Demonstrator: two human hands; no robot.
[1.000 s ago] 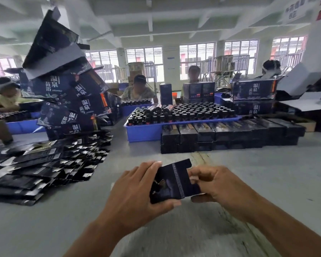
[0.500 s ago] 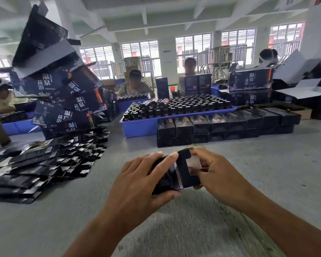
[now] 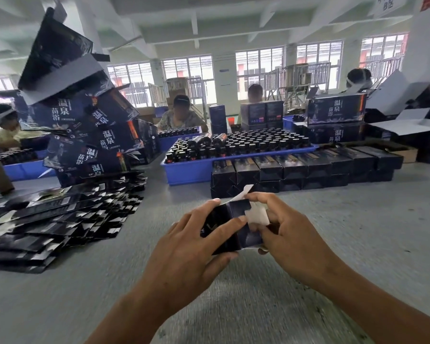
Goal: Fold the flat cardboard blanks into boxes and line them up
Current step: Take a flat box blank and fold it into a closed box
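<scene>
A dark box is gripped between both hands above the grey table. It is clasped by the left hand, while its white flap is pinched by the right hand. Flat blanks are stacked left of the hands; folded boxes are lined up beyond them.

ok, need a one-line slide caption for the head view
Both hands, left and right, fold the end flaps of a dark box over the table, flat blanks stacked left, finished boxes lined up behind.

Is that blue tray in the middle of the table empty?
No, the blue tray is packed with rows of small dark bottles standing upright, with a few lying on top.
</scene>
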